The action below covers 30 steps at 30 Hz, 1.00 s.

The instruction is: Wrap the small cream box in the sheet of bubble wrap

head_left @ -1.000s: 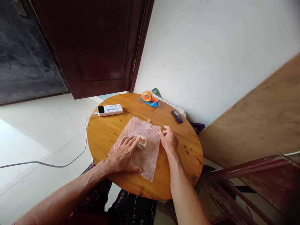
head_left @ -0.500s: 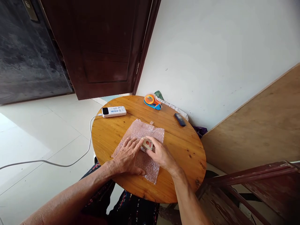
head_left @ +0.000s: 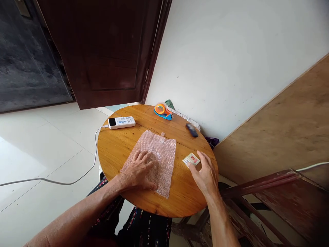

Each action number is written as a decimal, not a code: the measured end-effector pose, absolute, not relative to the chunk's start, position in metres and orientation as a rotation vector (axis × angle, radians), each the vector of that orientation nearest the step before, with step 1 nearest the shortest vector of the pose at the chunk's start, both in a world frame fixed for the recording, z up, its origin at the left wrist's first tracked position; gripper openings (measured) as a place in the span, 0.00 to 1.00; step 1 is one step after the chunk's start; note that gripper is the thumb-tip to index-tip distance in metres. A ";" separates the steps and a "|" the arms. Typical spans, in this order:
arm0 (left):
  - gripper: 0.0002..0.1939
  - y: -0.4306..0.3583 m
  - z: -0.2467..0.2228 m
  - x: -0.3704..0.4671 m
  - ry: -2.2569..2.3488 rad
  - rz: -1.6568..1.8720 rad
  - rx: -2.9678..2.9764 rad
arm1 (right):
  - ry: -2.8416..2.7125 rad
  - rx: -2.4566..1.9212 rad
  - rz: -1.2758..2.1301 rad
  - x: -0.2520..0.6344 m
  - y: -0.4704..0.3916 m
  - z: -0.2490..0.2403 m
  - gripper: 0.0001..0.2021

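A sheet of pinkish bubble wrap (head_left: 166,154) lies on the round wooden table (head_left: 120,144). My left hand (head_left: 140,171) is spread flat on the left and middle of the wrap, with its fingers apart. To the right of the wrap, on bare wood, rests a small pale box (head_left: 193,159) with a red mark on its top. My right hand (head_left: 205,174) is beside that box with thumb and fingers spread; the thumb tip is at the box's near edge. Whether it still touches the box is hard to see.
A white device (head_left: 122,122) with a dark screen stands at the back left, its cable running off left. At the back are an orange and blue tape dispenser (head_left: 163,111) and a blurred dark object (head_left: 192,130). A wall borders the far right; a wooden chair (head_left: 259,192) stands right.
My right hand has moved right with the small box, off the bubble wrap onto the wood, and its fingers have spread. My left hand stays on the wrap. The view has shifted slightly.
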<state>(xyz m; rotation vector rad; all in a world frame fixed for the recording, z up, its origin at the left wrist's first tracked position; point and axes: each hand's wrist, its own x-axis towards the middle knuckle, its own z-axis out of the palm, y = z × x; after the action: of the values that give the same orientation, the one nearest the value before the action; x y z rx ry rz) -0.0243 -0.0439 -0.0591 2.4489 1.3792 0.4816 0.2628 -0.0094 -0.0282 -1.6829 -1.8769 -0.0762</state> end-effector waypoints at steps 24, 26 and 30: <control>0.37 -0.003 -0.024 -0.016 1.211 0.348 2.614 | -2.353 -1.666 -0.058 0.183 0.015 -0.057 0.18; 0.37 -0.001 -0.031 -0.009 1.155 0.351 2.627 | -2.347 -1.654 -0.020 0.186 0.016 -0.053 0.18; 0.40 -0.006 -0.047 -0.004 1.095 0.429 2.637 | -2.341 -1.579 -0.029 0.192 0.031 -0.031 0.17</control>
<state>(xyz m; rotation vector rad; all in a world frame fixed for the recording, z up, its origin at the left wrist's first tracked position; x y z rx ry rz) -0.0042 -0.0058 -0.0469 2.6375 1.0947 0.4287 0.1924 0.0315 -0.0310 -1.5793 -2.3410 -0.0295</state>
